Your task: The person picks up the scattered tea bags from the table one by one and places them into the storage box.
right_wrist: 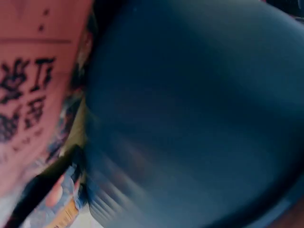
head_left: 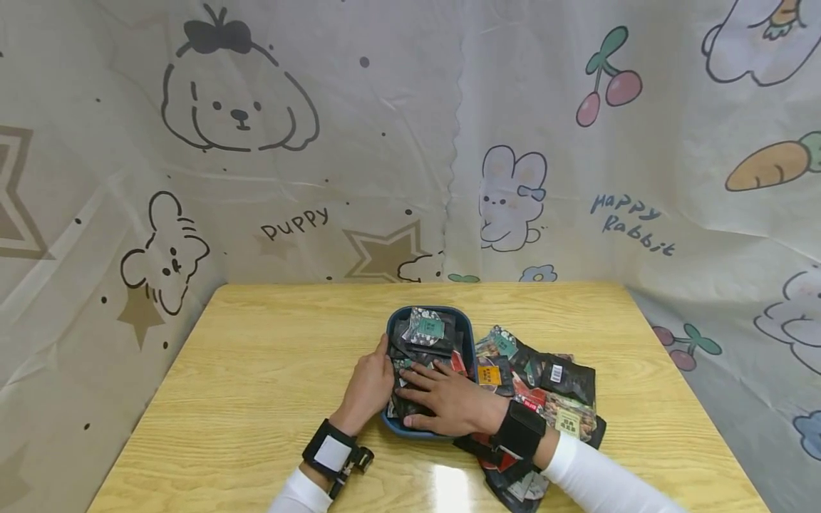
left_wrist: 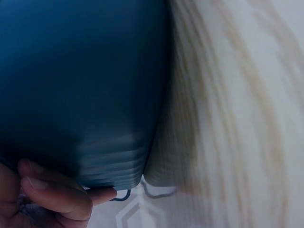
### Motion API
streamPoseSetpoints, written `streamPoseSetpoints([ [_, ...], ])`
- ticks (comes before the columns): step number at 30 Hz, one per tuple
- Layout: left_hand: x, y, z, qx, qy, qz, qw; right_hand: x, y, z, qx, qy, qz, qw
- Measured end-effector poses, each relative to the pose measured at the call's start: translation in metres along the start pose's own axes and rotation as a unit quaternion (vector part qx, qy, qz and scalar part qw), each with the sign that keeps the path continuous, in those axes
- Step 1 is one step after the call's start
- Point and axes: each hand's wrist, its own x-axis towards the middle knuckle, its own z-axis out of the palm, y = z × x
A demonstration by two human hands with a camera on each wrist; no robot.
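A dark blue plastic bin (head_left: 472,342) stands on the table, filled with small black packets (head_left: 436,330) that bear printed labels. My left hand (head_left: 368,385) holds the bin's left side, its index finger lying along the rim. In the left wrist view, curled fingers (left_wrist: 57,194) sit by the bin's outer wall (left_wrist: 95,71); the thumb is hidden. With fingers spread, my right hand (head_left: 452,400) presses flat on the packets in the near half of the bin. The right wrist view is mostly filled by the bin's wall (right_wrist: 190,109).
A loose pile of similar packets (head_left: 567,377) lies on the wooden table (head_left: 276,356), right of the bin and partly under my right forearm. A packet with a red label (right_wrist: 28,95) shows close to the right wrist camera. A printed cloth (head_left: 385,142) hangs behind the table.
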Motion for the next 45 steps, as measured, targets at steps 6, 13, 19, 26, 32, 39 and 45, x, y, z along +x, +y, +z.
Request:
streamPoseSetpoints([
  [6, 0.0, 0.0, 0.001, 0.005, 0.01, 0.005, 0.9999, -0.01, 0.008, -0.012, 0.03, 0.04, -0.003, 0.999],
  [13, -0.004, 0.0, 0.002, -0.013, 0.0, -0.008, 0.9999, -0.046, 0.041, -0.034, 0.01, 0.157, 0.055, 0.986],
  [19, -0.007, -0.001, 0.005, -0.02, -0.012, -0.015, 0.9996, -0.097, 0.08, -0.025, 0.002, 0.146, 0.136, 0.98],
  [26, -0.006, -0.002, 0.004, -0.017, 0.0, -0.011, 0.9998, -0.148, 0.117, 0.007, 0.055, 0.072, 0.275, 0.957],
  [32, -0.004, -0.003, 0.005, -0.016, -0.005, -0.008, 0.9998, -0.16, 0.127, 0.02, 0.059, 0.101, 0.29, 0.95],
  [39, -0.002, -0.004, 0.005, -0.028, -0.01, -0.017, 0.9994, -0.159, 0.127, 0.021, 0.019, 0.131, 0.257, 0.957],
  [45, 0.0, -0.003, 0.005, -0.032, -0.013, -0.016, 0.9993, -0.159, 0.128, 0.022, -0.026, 0.193, 0.235, 0.952],
])
